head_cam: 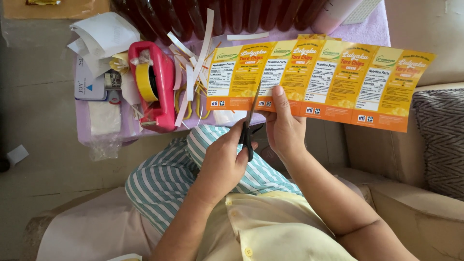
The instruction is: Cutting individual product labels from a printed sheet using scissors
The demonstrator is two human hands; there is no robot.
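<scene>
My left hand (221, 162) grips black-handled scissors (249, 126), whose blades point up into the lower edge of a long orange and yellow sheet of printed labels (338, 82). The blades sit between the first and second label from the left. Holding that sheet up by its bottom edge is my right hand (284, 126), thumb on the front just right of the scissors. The sheet hangs in the air over my lap and a low table.
A pink-covered low table (367, 29) carries a red tape dispenser (155, 87) with yellow tape, loose white paper strips (193, 67), crumpled paper (104, 34) and dark red bottles (203, 14). A beige sofa with a grey patterned cushion (442, 140) is on the right.
</scene>
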